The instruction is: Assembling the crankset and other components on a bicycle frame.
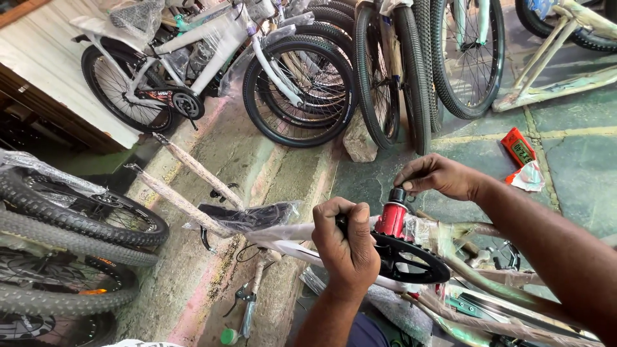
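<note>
The left hand was closed in a tight fist around what looked like the black crank arm, its end hidden inside the grip, just left of the black chainring. The right hand reached in from the right, its fingertips pinched on the dark top of a red crank tool. That tool stood nearly upright at the centre of the crank, its long axis running near to far in the view, dark end pointing up and away toward the far bicycles, red body seated below against the chainring.

The chainring lay nearly flat, mounted on a bicycle frame wrapped in paper and clear plastic, which stretched left to right across the near middle of the scene. On the stone floor to the right, beyond the right wrist, lay a small red packet beside a crumpled white wrapper. A white bicycle in plastic wrap stood at the far left, with a row of black wheels parked upright along the far side. Knobby tyres were stacked at the near left.
</note>
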